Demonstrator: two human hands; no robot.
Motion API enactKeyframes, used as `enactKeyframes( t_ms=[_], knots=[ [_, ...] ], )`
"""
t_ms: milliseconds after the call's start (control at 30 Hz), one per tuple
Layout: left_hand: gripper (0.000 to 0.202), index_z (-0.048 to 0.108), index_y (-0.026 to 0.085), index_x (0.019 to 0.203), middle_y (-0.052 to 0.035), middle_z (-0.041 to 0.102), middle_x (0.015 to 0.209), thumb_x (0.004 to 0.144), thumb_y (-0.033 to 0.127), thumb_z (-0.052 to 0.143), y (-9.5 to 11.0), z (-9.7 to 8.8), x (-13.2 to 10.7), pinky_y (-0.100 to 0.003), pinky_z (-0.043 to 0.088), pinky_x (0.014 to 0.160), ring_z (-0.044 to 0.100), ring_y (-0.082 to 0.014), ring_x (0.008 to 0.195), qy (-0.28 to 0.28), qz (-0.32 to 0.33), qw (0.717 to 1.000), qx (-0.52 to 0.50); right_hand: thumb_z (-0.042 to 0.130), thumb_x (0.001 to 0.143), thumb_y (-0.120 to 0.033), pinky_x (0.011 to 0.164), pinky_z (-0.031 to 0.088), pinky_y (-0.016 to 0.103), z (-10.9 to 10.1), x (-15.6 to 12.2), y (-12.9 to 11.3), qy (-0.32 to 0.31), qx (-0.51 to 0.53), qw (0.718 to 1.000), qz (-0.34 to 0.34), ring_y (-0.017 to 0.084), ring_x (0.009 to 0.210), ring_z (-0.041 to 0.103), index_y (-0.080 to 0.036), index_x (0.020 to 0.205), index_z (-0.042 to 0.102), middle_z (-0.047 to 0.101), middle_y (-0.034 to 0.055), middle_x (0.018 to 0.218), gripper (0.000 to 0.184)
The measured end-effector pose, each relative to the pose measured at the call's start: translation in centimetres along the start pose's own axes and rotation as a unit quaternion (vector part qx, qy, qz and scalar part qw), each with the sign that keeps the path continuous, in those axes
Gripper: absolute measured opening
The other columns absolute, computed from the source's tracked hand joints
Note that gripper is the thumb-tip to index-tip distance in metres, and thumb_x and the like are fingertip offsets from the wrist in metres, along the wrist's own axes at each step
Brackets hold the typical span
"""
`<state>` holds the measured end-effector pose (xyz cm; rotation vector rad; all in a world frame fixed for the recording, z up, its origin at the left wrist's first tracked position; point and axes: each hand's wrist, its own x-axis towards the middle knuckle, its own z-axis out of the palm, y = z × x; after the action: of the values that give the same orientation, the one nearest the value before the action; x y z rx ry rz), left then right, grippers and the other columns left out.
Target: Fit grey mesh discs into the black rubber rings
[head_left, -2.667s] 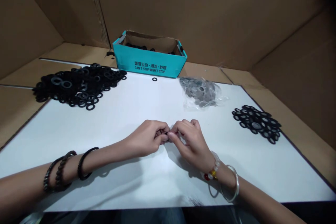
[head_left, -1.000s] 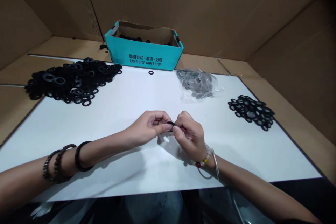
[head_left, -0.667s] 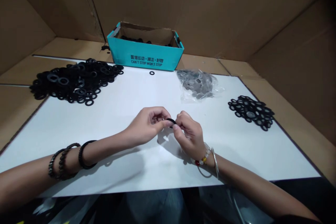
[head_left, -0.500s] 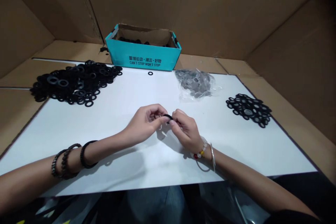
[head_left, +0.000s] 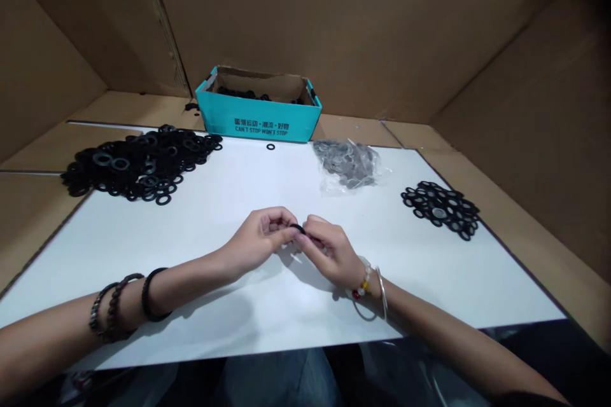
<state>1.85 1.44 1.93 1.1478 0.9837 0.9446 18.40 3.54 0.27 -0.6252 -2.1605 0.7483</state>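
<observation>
Between my two hands a small black ring [head_left: 298, 228] is pinched above the white board. My left hand [head_left: 267, 232] grips its left side between thumb and fingers. Closed on the right side of the same ring is my right hand [head_left: 331, 251], thumb pressed against it. Fingers cover much of the ring, and I cannot tell whether anything sits inside it. A large heap of black rings [head_left: 138, 165] lies at the left. On the right is a smaller group of black rings with grey discs in them [head_left: 442, 210].
A turquoise box [head_left: 258, 116] with black rings inside stands at the back. To its right lies a clear plastic bag of grey discs [head_left: 348, 165]. One loose black ring [head_left: 270, 147] rests in front of the box. Cardboard walls [head_left: 363, 32] enclose the white board [head_left: 191, 324].
The view has tilted slightly, so the box and heaps sit lower in the picture. My hands stay together on the ring, with my right thumb closer in over it.
</observation>
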Motion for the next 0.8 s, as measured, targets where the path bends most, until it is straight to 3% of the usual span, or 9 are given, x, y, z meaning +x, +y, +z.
enactKeyframes(
  t_ms=[467, 633, 800],
  knots=[
    [0.007, 0.059, 0.013, 0.071, -0.001, 0.058, 0.068, 0.074, 0.02, 0.06, 0.4, -0.2, -0.1, -0.024, 0.038, 0.062, 0.051, -0.012, 0.066, 0.026, 0.05, 0.994, 0.09, 0.044, 0.084, -0.01, 0.049, 0.027, 0.025, 0.3, -0.3, -0.8, 0.05, -0.07, 0.996, -0.029, 0.011, 0.053, 0.032, -0.02, 0.062, 0.034, 0.031, -0.0036, 0.054, 0.026],
    [0.013, 0.061, 0.013, 0.073, -0.0008, 0.061, 0.069, 0.072, 0.024, 0.066, 0.0, -0.8, 0.4, -0.024, 0.04, 0.065, 0.054, -0.0115, 0.067, -0.001, 0.016, 1.0, 0.021, 0.04, 0.088, -0.016, 0.052, 0.032, 0.025, 0.2, -0.3, 0.0, 0.016, -0.063, 0.998, 0.001, 0.012, 0.057, 0.037, -0.019, 0.065, 0.04, 0.037, -0.0019, 0.057, 0.023],
    [0.022, 0.063, 0.012, 0.077, -0.0046, 0.067, 0.074, 0.07, 0.031, 0.071, -0.8, -1.2, 0.7, -0.026, 0.045, 0.07, 0.06, -0.013, 0.07, -0.05, -0.051, 0.993, -0.094, 0.029, 0.094, -0.026, 0.056, 0.037, 0.024, 0.3, -0.4, 0.6, -0.017, 0.032, 0.997, 0.073, 0.011, 0.06, 0.043, -0.018, 0.069, 0.042, 0.046, 0.0008, 0.064, 0.029]
  ],
)
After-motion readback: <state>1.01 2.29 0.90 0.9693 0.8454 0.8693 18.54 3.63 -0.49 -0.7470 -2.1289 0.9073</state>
